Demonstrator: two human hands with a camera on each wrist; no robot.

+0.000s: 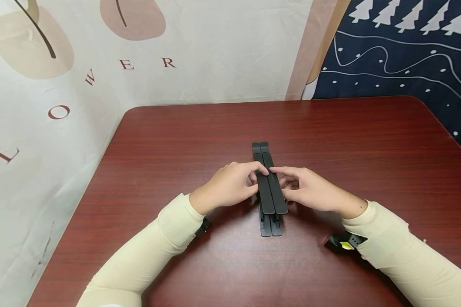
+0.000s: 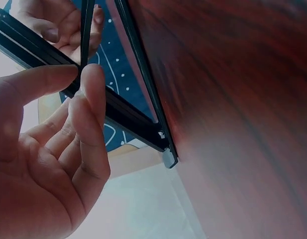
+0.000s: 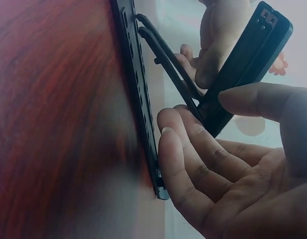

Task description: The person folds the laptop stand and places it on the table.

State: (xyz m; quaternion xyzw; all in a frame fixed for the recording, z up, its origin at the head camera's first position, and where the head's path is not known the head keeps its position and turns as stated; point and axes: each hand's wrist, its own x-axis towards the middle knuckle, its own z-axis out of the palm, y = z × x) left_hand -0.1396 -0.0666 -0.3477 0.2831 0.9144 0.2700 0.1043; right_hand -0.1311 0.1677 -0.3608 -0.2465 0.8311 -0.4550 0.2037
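A black folding laptop stand [image 1: 267,194] stands partly raised on the table, its two long upper arms side by side above the base rails [image 3: 138,94]. Thin support struts [image 3: 170,69] slant between base and arms. From the left, my left hand [image 1: 230,186] grips the stand's upper part, index finger over the top and thumb at the side. Opposite it, my right hand [image 1: 313,190] holds the right upper arm [image 3: 248,69], thumb on one face and fingers curled beneath. In the left wrist view, the left fingertips [image 2: 93,89] are close to a strut and partly hide it.
The reddish-brown wooden table [image 1: 176,140] has rounded far corners. Behind it hang a pale cloth [image 1: 223,51] with printed letters and a dark blue cloth [image 1: 399,64] with white trees. A dark wrist device [image 1: 342,242] is on the right forearm.
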